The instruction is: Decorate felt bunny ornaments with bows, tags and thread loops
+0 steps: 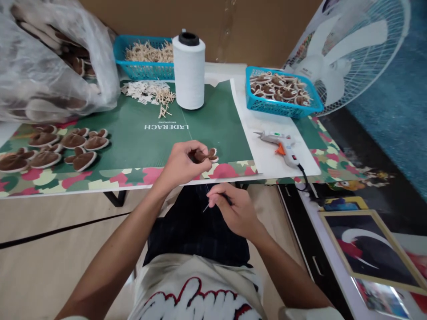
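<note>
Partly hiding a brown piece [201, 155], the left hand [189, 163] pinches it; the right [230, 205] grips a thin, blurred needle [206, 207].

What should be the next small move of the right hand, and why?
Perhaps raise the right hand, bringing the needle-like tool to the brown plush piece: the left hand holds that piece at the table, while the tool's tip points down, apart from it.

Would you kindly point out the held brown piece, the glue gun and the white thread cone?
Held brown piece [202, 156], head view: its brown body.
Glue gun [283, 141], head view: its light grey body.
White thread cone [189, 73], head view: the middle of its side.
</note>
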A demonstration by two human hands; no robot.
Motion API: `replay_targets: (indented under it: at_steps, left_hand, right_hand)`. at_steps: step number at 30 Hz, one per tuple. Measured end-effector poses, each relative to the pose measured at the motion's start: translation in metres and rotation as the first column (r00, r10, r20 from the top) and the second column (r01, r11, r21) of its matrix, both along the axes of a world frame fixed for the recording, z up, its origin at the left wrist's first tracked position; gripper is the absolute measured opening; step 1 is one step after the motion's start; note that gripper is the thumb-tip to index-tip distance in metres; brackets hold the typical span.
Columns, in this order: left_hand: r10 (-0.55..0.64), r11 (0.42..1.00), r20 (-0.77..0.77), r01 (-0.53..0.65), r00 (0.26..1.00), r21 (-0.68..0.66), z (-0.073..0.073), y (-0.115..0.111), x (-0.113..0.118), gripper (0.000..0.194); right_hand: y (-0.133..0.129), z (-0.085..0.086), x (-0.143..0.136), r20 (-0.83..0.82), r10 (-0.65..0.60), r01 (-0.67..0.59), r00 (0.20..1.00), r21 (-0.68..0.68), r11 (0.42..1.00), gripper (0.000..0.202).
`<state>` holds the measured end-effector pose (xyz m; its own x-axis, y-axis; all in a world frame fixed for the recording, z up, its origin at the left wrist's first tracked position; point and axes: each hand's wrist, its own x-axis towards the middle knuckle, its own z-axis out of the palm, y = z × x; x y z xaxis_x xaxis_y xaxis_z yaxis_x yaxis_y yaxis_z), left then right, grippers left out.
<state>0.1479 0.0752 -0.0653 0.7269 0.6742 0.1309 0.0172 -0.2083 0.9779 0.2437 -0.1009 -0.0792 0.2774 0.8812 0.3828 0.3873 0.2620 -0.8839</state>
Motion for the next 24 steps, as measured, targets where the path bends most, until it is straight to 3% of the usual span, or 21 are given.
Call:
replay_targets:
  at_steps: [4, 8, 12, 16, 19, 21, 24]
  left_hand:
    - [0.005, 0.990, -0.092, 0.008, 0.996, 0.144, 0.001, 0.003, -0.006, 0.012]
    - [0.039, 0.957, -0.066, -0.019, 0.997, 0.289, 0.013, 0.005, -0.023, 0.006]
    - [0.046, 0.923, -0.114, 0.002, 0.992, 0.384, 0.022, 0.003, -0.032, 0.004]
    - [0.032, 0.980, -0.152, -0.001, 0.988, 0.198, 0.020, 0.007, -0.039, 0.004]
    - [0.077, 0.997, -0.169, -0.073, 0.983, 0.030, 0.018, 0.012, -0.046, 0.013]
    - [0.080, 0.996, -0.174, -0.086, 0.982, -0.028, 0.017, 0.014, -0.050, 0.014]
    - [0.019, 0.994, -0.149, -0.035, 0.989, -0.104, 0.018, 0.017, -0.054, 0.011]
  right_hand:
    - [0.012, 0.022, 0.007, -0.203, -0.029, 0.042, 0.979, 0.057, 0.997, 0.013]
    - [0.043, 0.061, 0.024, -0.207, 0.133, -0.131, 0.969, 0.023, 0.991, 0.020]
    - [0.086, 0.091, 0.032, 0.060, 0.261, -0.266, 0.963, 0.078, 0.961, 0.018]
    - [0.136, 0.093, 0.042, 0.422, 0.287, -0.372, 0.860, 0.133, 0.918, 0.018]
    - [0.166, 0.083, 0.052, 0.698, 0.270, -0.442, 0.663, 0.074, 0.894, 0.017]
    - [0.178, 0.079, 0.057, 0.863, 0.285, -0.495, 0.417, -0.047, 0.868, 0.020]
    - [0.188, 0.081, 0.064, 0.942, 0.327, -0.587, 0.071, -0.225, 0.777, 0.022]
